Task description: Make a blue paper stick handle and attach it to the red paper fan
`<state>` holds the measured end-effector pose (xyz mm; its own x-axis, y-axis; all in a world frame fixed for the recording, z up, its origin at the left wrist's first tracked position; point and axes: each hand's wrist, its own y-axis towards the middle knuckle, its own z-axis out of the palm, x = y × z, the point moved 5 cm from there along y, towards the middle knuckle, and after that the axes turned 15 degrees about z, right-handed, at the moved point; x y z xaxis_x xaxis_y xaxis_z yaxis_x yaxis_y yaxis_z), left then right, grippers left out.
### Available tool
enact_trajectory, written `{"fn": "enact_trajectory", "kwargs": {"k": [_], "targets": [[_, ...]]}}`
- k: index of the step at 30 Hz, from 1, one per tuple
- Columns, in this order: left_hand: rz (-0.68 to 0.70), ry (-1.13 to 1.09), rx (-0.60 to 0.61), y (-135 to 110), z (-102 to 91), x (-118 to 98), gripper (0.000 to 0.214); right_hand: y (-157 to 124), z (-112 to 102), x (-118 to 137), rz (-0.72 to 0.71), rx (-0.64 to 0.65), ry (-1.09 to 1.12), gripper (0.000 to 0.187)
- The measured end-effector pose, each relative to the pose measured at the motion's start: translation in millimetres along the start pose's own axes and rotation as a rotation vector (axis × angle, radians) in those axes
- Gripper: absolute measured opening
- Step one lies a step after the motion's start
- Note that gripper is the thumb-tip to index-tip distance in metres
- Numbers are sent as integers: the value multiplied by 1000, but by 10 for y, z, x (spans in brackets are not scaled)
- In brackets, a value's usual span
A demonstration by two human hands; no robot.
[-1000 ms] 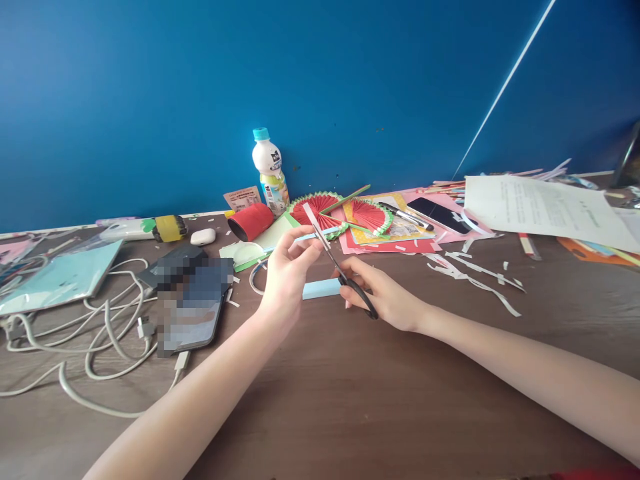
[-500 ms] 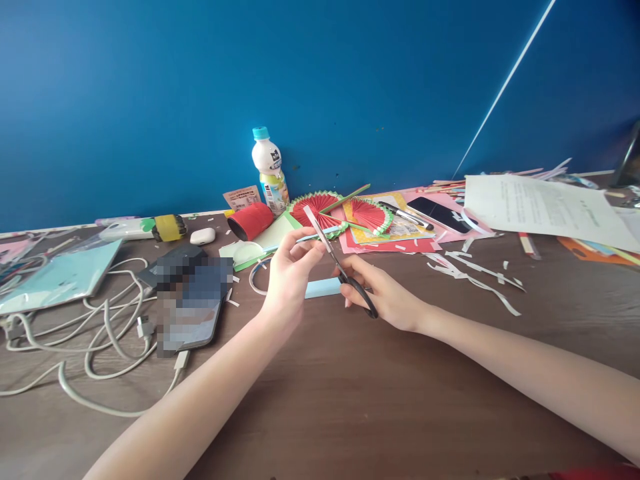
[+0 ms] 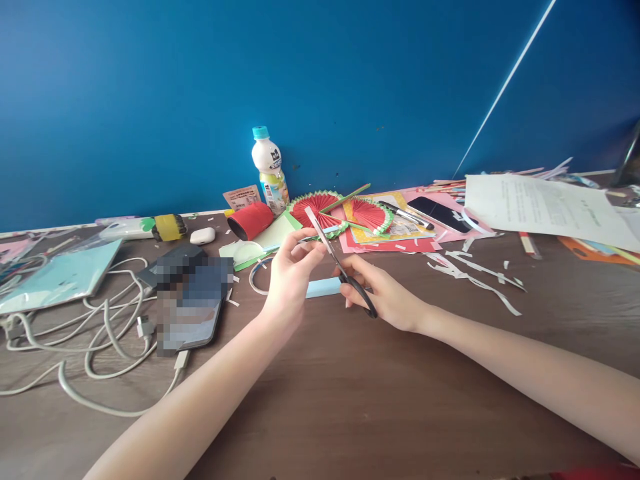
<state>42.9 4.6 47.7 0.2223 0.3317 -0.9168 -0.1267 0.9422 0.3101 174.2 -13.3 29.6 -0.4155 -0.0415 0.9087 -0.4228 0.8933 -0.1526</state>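
My right hand is closed round the black handles of a pair of scissors. The blades point up and to the left, close by the fingertips of my left hand. Between thumb and fingers, that hand pinches a narrow light-blue paper strip, which passes by the scissor blades. The strip's near part is hidden by my fingers. Below both hands, a wider light-blue paper piece lies on the brown table.
Behind my hands lie red pleated paper fans with green edges. A bottle stands by the blue wall, beside a red paper roll. Cables and a phone are at left; white paper scraps and a printed sheet at right.
The scissors have shifted very slightly at the blade end. Both hands keep almost the same place and grip.
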Motion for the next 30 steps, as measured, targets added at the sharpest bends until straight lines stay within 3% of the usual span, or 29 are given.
{"fn": "enact_trajectory", "kwargs": {"k": [30], "targets": [[0, 0, -6, 1, -8, 39, 25, 5, 7, -2, 13, 14, 45, 22]]}}
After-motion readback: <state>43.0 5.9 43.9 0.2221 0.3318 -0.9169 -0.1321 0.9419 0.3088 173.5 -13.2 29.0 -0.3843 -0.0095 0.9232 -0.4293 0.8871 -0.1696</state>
